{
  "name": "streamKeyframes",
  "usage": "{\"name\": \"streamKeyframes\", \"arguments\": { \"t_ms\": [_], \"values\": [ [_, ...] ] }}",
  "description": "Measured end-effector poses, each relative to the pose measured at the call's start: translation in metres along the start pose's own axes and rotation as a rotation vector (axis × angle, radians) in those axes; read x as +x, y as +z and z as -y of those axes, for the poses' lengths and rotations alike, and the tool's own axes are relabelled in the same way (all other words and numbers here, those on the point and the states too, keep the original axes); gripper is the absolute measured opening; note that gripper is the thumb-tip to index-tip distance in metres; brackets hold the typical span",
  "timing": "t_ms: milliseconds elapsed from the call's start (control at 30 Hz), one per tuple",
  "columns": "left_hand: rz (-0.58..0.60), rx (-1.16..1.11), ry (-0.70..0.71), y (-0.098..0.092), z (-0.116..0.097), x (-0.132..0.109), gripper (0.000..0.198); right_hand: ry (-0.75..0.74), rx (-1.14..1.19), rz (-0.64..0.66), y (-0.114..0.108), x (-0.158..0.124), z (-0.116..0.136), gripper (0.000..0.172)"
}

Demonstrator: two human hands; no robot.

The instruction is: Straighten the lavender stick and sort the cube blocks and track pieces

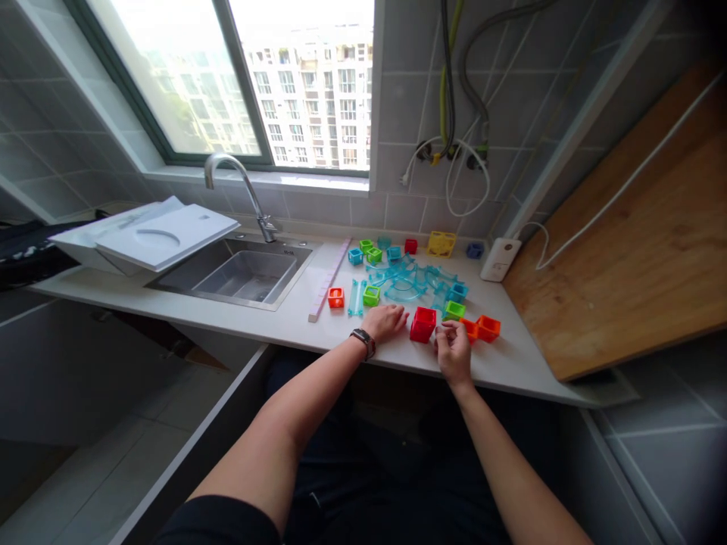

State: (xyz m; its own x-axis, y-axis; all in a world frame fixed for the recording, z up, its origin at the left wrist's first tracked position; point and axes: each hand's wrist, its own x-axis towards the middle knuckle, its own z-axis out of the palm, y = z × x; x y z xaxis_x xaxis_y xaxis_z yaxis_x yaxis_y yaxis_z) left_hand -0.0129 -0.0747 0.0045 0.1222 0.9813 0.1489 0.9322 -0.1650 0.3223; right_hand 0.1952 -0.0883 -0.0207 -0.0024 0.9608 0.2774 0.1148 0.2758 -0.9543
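Note:
A red cube-shaped block [423, 325] stands near the counter's front edge, between my two hands. My left hand [386, 322] rests on the counter to its left, fingers loosely stretched toward the block and holding nothing that I can see. Right beside the block's other side is my right hand [453, 350], its fingers curled in; whatever they hold, if anything, is hidden. Just past those fingers sit an orange block [488, 328] and a second one partly covered by the hand. A green block [454, 310] lies behind my right hand.
Translucent blue curved track pieces [406, 281] spread over the counter, with several coloured blocks around them. A pale pink strip [330, 280] lies beside the sink [244, 276]. A white power strip [500, 259] stands by the wooden board [619, 227] at right.

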Motion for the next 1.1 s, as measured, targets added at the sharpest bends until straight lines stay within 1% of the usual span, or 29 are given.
{"name": "streamKeyframes", "arguments": {
  "t_ms": [67,133,267,333,400,467,533,600,633,800,867,967,1100],
  "values": [
    [-0.016,-0.014,0.026,-0.002,0.000,-0.002,0.035,0.118,0.099,0.084,0.001,0.006,-0.005,0.036],
    [-0.038,-0.038,0.051,-0.004,0.001,-0.003,0.032,0.189,0.152,0.149,0.001,0.011,-0.008,0.037],
    [-0.087,-0.130,0.090,-0.006,0.006,-0.004,0.027,0.208,0.196,0.187,-0.001,0.016,-0.013,0.034],
    [-0.093,-0.201,0.102,-0.008,0.010,-0.005,0.025,0.214,0.214,0.214,-0.001,0.015,-0.014,0.034],
    [-0.073,-0.274,0.121,-0.010,0.013,-0.009,0.025,0.227,0.220,0.245,-0.002,0.014,-0.015,0.034],
    [-0.034,-0.350,0.158,-0.011,0.014,-0.014,0.030,0.241,0.208,0.271,-0.002,0.013,-0.014,0.034],
    [-0.002,-0.418,0.211,-0.012,0.013,-0.019,0.041,0.246,0.185,0.299,-0.003,0.013,-0.012,0.035],
    [0.000,-0.436,0.241,-0.012,0.010,-0.022,0.052,0.247,0.160,0.320,-0.004,0.012,-0.009,0.036],
    [-0.007,-0.434,0.241,-0.011,0.009,-0.022,0.053,0.246,0.148,0.327,-0.004,0.012,-0.007,0.035],
    [-0.010,-0.476,0.206,-0.011,0.009,-0.023,0.041,0.222,0.113,0.389,-0.008,0.009,0.000,0.034],
    [-0.007,-0.498,0.213,-0.011,0.010,-0.023,0.041,0.212,0.104,0.416,-0.009,0.008,0.001,0.043],
    [-0.005,-0.531,0.230,-0.010,0.013,-0.026,0.046,0.189,0.049,0.440,-0.009,0.007,0.004,0.057],
    [-0.020,-0.556,0.234,-0.007,0.015,-0.031,0.048,0.148,-0.025,0.438,-0.007,0.004,0.008,0.057]
  ]
}}
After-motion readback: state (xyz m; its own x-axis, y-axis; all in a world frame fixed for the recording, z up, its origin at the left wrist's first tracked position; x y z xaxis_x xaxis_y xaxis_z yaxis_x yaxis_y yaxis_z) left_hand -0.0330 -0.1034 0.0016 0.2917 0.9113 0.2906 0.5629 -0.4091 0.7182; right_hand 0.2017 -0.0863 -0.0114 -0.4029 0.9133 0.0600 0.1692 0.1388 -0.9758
